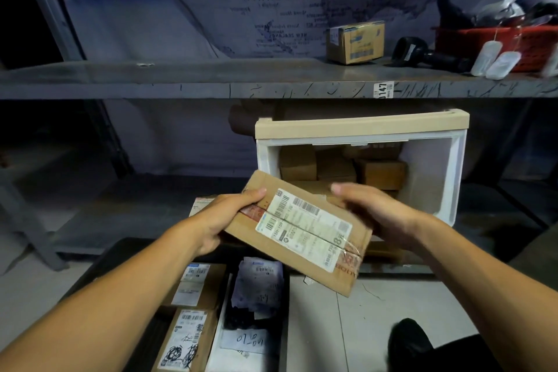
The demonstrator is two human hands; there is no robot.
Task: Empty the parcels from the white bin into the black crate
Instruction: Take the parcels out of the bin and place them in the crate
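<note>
Two hands hold one flat cardboard parcel (297, 231) between them. Below the grip, one black crate (99, 266) contains about four parcels. Beyond the grip, one white bin (447, 178) holds several brown boxes, number unclear.

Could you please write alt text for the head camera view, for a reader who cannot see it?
Both hands, left hand and right hand, hold a flat brown cardboard parcel with a white shipping label between a white plastic bin of boxes and a black crate of parcels below.
</note>
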